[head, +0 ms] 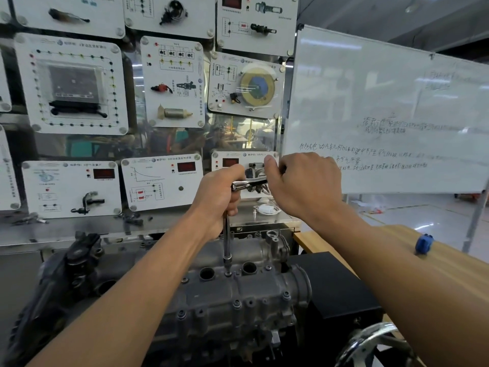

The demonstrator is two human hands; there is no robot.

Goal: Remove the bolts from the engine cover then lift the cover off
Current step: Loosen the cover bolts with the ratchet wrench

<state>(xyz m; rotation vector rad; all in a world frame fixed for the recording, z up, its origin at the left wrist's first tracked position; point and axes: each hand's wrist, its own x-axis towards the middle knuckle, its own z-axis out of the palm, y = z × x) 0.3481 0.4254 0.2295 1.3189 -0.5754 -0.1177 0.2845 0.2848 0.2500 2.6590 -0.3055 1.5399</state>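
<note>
Left hand [219, 192] is closed in a fist around the top of the extension bar [226, 234], right under the ratchet head, thumb side up. Right hand [304, 186] is curled round the ratchet [247, 184] handle, thumb lying along the top; only the chrome stretch between the two hands shows. The bar runs straight down, upright, and its socket [227, 260] sits on a bolt [227, 274] on top of the engine cover [238, 292], between two round plug wells. The cover is grey cast metal, still on the engine, bottom centre of view, directly below both forearms. More bolts [237, 303] are seated along its near flange. Just right of the engine is a black box [338, 287], beyond it a wooden table [449, 260] with a small blue object [424, 243] on it. A chrome wheel [370, 340] sits at the bottom right. Behind the engine is a wall of white training panels [71, 83] carrying mounted car parts, wiring diagrams and red digit displays [186, 166]. Panel headers have a small round blue logo plus Chinese print, too blurred to read. The whiteboard [397, 102] on the right carries several lines of handwritten Chinese characters in dark marker, too faint and small to read with confidence.
</note>
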